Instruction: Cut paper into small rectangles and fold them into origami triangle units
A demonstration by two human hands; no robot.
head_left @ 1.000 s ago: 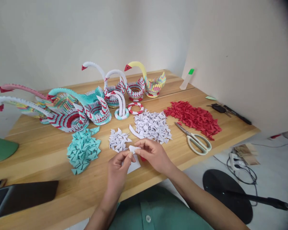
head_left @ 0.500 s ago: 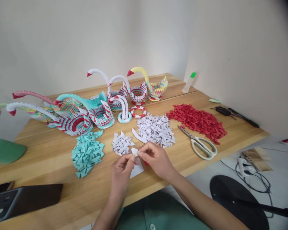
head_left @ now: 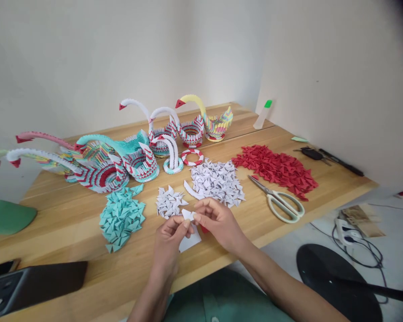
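A small folded piece of white paper point(head_left: 188, 214) is pinched between my two hands above the table's front edge. My left hand point(head_left: 173, 232) grips its left side with thumb and fingers. On the other side, the thumb and fingertips of my right hand point(head_left: 216, 221) close on it. Under my hands lies a flat white paper sheet point(head_left: 190, 240), partly covered. A bit of something red point(head_left: 204, 229) shows beneath my right hand. Just beyond are a small heap of white folded paper triangles point(head_left: 169, 201), a larger white heap point(head_left: 218, 183) and a curved white strip of joined pieces point(head_left: 192, 191).
Turquoise triangles point(head_left: 122, 219) lie left, red ones point(head_left: 277, 167) right, with scissors point(head_left: 280, 201) nearby. Several paper swans point(head_left: 102, 172) and a red-white ring point(head_left: 192, 157) stand behind. A black box-like object point(head_left: 42, 284) sits front left; keys point(head_left: 312, 154) lie far right.
The white paper piece has turned slightly in my fingers and shows a more pointed shape. Both hands keep nearly the same place. The view has shifted a little.
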